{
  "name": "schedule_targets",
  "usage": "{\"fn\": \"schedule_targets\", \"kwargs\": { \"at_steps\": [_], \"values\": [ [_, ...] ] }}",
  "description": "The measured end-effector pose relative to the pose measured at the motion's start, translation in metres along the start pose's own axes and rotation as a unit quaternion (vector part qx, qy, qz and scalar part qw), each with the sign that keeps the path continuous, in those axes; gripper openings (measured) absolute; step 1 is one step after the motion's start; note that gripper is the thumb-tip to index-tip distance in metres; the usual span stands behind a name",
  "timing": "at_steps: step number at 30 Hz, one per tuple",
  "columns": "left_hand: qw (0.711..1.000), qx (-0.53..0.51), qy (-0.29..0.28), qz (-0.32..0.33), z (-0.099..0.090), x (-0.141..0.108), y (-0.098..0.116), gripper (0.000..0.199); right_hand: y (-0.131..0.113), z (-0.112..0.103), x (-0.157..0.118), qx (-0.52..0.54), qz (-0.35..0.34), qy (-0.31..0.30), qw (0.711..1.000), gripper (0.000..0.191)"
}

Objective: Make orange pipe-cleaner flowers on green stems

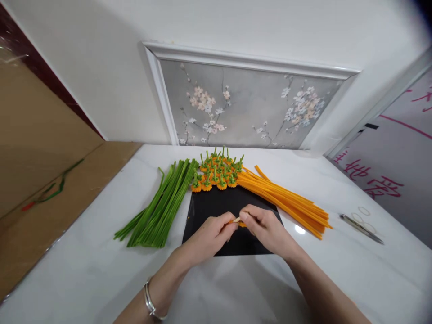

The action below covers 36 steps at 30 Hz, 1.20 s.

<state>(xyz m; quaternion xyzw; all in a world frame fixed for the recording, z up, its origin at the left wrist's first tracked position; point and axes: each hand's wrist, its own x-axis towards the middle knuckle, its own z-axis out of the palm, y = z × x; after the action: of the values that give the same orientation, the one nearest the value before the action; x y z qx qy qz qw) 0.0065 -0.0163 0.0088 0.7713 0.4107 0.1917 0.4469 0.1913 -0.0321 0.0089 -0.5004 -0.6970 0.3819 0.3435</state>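
Over a black mat (209, 211), my left hand (216, 231) and my right hand (265, 227) meet with fingers pinched. Between them a short, pale wooden stick (237, 220) shows, its right end in my right fingers. A bit of orange pipe cleaner (242, 225) shows beside the stick, and more orange peeks out at my left fingertips. The fingers hide most of both. At the mat's far edge stand several small orange pipe-cleaner pieces with green tops and stems (219, 170).
A bundle of green pipe cleaners (162, 207) lies left of the mat, and a bundle of orange pipe cleaners (286, 200) lies right. Pointed scissors or snips (361, 228) and thin loops (362, 218) are farther right. Cardboard (74, 189) borders the white table (91, 270).
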Motion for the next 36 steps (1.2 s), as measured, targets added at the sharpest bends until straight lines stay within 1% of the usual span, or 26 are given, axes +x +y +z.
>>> {"fn": "schedule_targets", "kwargs": {
  "at_steps": [2, 4, 8, 10, 11, 13, 15, 17, 20, 23, 26, 31, 36],
  "values": [
    [1.000, 0.018, 0.009, -0.003, -0.001, 0.000, 0.000, 0.028, 0.001, -0.001, 0.000, 0.010, 0.005, 0.007, 1.000, 0.037],
    [0.999, 0.031, 0.023, 0.001, -0.002, -0.001, 0.000, 0.029, 0.003, -0.002, -0.001, 0.014, 0.005, 0.006, 1.000, 0.038],
    [0.999, 0.013, 0.045, 0.008, -0.007, -0.003, 0.000, 0.024, 0.006, -0.007, -0.003, -0.019, -0.005, -0.028, 0.999, 0.021],
    [0.998, 0.004, 0.060, 0.006, -0.012, -0.004, 0.001, 0.023, 0.005, -0.009, -0.004, -0.074, -0.024, -0.047, 0.996, 0.018],
    [0.998, 0.006, 0.068, 0.003, -0.014, -0.004, 0.001, 0.023, 0.004, -0.009, -0.005, -0.111, -0.036, -0.055, 0.992, 0.019],
    [0.996, 0.024, 0.082, -0.001, -0.016, -0.004, 0.000, 0.025, 0.000, -0.007, -0.008, -0.185, -0.061, -0.077, 0.978, 0.024],
    [0.994, 0.055, 0.095, 0.002, -0.015, -0.004, -0.002, 0.024, -0.006, -0.004, -0.012, -0.243, -0.078, -0.093, 0.962, 0.022],
    [0.990, 0.091, 0.109, 0.013, -0.013, -0.004, -0.005, 0.022, -0.010, -0.001, -0.016, -0.290, -0.098, -0.095, 0.947, 0.023],
    [0.983, 0.147, 0.109, 0.033, -0.009, -0.003, -0.008, 0.022, -0.015, 0.000, -0.018, -0.335, -0.139, -0.069, 0.929, 0.025],
    [0.975, 0.200, 0.092, 0.043, -0.008, -0.004, -0.008, 0.022, -0.017, -0.003, -0.016, -0.334, -0.175, -0.035, 0.926, 0.026],
    [0.967, 0.234, 0.080, 0.059, -0.006, -0.005, -0.004, 0.021, -0.016, -0.006, -0.011, -0.307, -0.183, 0.001, 0.934, 0.026],
    [0.962, 0.257, 0.059, 0.075, -0.001, -0.007, -0.001, 0.020, -0.009, -0.012, -0.002, -0.237, -0.155, 0.055, 0.957, 0.025],
    [0.960, 0.256, 0.048, 0.106, -0.001, -0.008, -0.001, 0.023, 0.000, -0.018, 0.006, -0.179, -0.128, 0.059, 0.974, 0.021]
  ]
}}
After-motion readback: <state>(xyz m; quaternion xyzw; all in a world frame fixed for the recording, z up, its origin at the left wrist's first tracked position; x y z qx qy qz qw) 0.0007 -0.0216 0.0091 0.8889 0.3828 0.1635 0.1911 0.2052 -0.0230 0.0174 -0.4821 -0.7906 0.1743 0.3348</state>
